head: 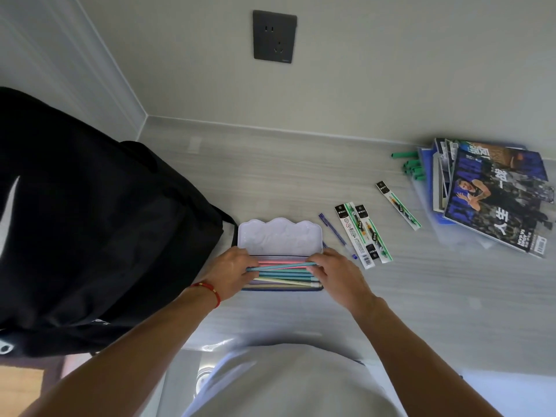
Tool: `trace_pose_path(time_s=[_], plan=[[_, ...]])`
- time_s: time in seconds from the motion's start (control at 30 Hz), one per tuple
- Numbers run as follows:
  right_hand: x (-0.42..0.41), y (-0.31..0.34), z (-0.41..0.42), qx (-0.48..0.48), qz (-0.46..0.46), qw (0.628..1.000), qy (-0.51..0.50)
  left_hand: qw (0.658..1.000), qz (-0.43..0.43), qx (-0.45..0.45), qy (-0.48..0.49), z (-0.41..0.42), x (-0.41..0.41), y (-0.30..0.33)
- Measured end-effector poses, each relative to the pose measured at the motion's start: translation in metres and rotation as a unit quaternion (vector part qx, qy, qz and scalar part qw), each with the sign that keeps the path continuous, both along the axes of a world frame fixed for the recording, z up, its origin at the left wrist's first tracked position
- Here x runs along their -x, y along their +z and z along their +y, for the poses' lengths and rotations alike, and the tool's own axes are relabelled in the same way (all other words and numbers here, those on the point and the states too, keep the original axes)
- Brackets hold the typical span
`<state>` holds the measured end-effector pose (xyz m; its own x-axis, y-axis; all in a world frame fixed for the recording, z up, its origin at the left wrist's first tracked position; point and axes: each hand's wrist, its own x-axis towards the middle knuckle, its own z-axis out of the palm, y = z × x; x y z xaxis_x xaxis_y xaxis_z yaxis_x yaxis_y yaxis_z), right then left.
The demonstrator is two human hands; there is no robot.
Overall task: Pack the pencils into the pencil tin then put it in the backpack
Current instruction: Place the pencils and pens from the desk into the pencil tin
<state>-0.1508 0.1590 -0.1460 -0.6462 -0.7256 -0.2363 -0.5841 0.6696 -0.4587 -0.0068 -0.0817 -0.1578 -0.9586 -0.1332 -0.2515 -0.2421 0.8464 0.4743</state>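
Note:
The pencil tin point(279, 236) lies open on the pale desk, its wavy-edged lid tipped back toward the wall. Several pastel pencils point(282, 273) in pink, teal, yellow and purple lie lengthwise in its tray. My left hand point(233, 273) pinches the left ends of the top teal pencils, and my right hand point(334, 273) holds their right ends, just above the tray. The black backpack point(90, 224) with a white mark stands to the left, touching the tin's left side. Whether its opening is unzipped is hidden.
Packaged pen refills point(362, 233) and a blue pen point(332, 230) lie right of the tin, with another refill pack point(397, 204) farther right. A stack of magazines point(496, 194) and green pens point(410, 167) sit at the back right. A wall socket point(274, 37) is above.

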Motion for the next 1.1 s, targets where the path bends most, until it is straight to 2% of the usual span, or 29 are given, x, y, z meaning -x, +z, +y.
trace_pose_path(time_s=[0.17, 0.57, 0.83, 1.1], plan=[[0.002, -0.009, 0.007, 0.009, -0.06, 0.998, -0.007, 1.0, -0.002, 0.021, 0.01, 0.004, -0.004, -0.001], [0.004, -0.017, 0.01, 0.02, -0.067, 0.997, -0.012, 0.996, -0.035, 0.063, -0.05, 0.008, -0.004, 0.003], [0.005, -0.019, 0.011, 0.038, -0.067, 0.997, -0.01, 0.992, -0.044, 0.106, -0.055, 0.013, 0.001, 0.003], [0.005, -0.019, 0.013, 0.037, -0.059, 0.998, 0.008, 0.995, -0.077, 0.059, -0.039, 0.015, 0.0, 0.006]])
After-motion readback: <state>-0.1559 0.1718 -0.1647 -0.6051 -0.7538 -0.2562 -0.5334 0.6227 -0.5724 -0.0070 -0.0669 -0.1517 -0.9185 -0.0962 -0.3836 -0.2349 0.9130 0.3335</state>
